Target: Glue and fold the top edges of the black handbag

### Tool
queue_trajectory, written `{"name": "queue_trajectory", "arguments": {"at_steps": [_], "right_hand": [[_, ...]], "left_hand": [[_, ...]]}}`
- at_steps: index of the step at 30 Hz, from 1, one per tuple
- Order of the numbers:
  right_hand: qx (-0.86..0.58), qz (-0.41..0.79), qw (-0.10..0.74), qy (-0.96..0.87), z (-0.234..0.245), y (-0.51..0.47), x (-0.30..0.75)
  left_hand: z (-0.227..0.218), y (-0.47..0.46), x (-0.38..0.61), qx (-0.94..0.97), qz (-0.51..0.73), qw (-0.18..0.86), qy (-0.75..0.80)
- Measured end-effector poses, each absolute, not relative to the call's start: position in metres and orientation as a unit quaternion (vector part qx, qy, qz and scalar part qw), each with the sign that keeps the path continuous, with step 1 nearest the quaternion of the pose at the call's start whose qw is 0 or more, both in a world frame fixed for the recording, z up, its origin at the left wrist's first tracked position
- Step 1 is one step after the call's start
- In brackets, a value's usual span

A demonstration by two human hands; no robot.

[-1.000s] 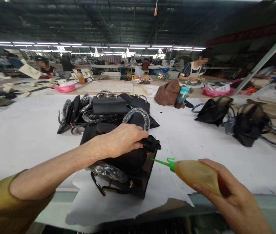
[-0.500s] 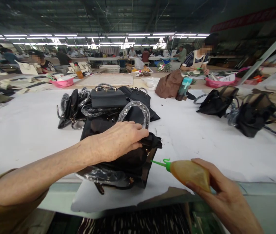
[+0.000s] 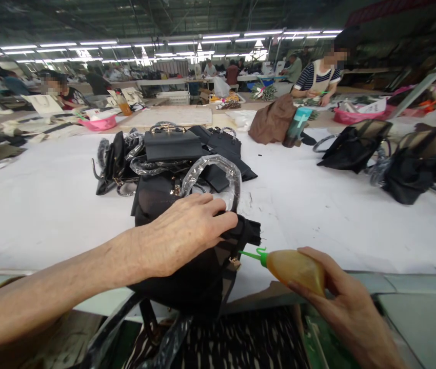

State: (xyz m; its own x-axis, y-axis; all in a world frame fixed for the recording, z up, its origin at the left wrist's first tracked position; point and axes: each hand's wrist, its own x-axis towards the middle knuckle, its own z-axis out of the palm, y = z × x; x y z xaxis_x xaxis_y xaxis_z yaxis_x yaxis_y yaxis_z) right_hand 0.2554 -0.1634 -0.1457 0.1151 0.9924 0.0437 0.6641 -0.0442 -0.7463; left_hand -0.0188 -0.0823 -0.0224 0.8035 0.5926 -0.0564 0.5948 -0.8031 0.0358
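My left hand (image 3: 183, 233) is closed on the upper edge of a black handbag (image 3: 198, 277) that hangs over the near edge of the white table (image 3: 337, 215). The bag's plastic-wrapped handle (image 3: 218, 171) arches just beyond my fingers. My right hand (image 3: 341, 302) grips an amber squeeze bottle (image 3: 295, 269) with a green nozzle (image 3: 251, 254). The nozzle tip points left and sits at the bag's right side, near a small gold fitting (image 3: 235, 262).
A heap of black handbags (image 3: 167, 151) with wrapped handles lies behind. More black bags (image 3: 414, 166) sit at the right. A brown bag (image 3: 274, 123) and a teal-capped bottle (image 3: 297, 125) stand at the table's far side. Other people work at distant tables (image 3: 318, 77).
The handbag has been drawn toward me and now hangs over the table's near edge. Both hands stayed on the bag and the bottle, and the camera tilted downward.
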Motion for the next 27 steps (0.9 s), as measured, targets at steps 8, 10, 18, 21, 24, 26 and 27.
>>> {"name": "queue_trajectory", "arguments": {"at_steps": [8, 10, 18, 21, 24, 26, 27], "right_hand": [[-0.656, 0.269, 0.321, -0.628, -0.147, -0.167, 0.254], [-0.654, 0.277, 0.318, -0.628, -0.149, -0.167, 0.253], [-0.645, 0.285, 0.303, -0.642, -0.151, -0.169, 0.248], [-0.647, 0.293, 0.292, -0.641, -0.148, -0.170, 0.247], [-0.647, 0.308, 0.275, -0.641, -0.147, -0.172, 0.246], [-0.650, 0.321, 0.270, -0.634, -0.148, -0.172, 0.247], [-0.652, 0.329, 0.266, -0.630, -0.148, -0.173, 0.247]], "left_hand": [[-0.034, -0.092, -0.026, 0.952, -0.002, -0.004, 0.306], [-0.037, -0.095, -0.027, 0.953, 0.001, -0.008, 0.304], [-0.046, -0.108, -0.033, 0.953, 0.035, -0.027, 0.299], [-0.051, -0.115, -0.037, 0.955, 0.046, -0.034, 0.291], [-0.057, -0.123, -0.040, 0.953, 0.071, -0.045, 0.291], [-0.060, -0.128, -0.041, 0.950, 0.088, -0.055, 0.296], [-0.061, -0.130, -0.042, 0.948, 0.092, -0.060, 0.298]]}}
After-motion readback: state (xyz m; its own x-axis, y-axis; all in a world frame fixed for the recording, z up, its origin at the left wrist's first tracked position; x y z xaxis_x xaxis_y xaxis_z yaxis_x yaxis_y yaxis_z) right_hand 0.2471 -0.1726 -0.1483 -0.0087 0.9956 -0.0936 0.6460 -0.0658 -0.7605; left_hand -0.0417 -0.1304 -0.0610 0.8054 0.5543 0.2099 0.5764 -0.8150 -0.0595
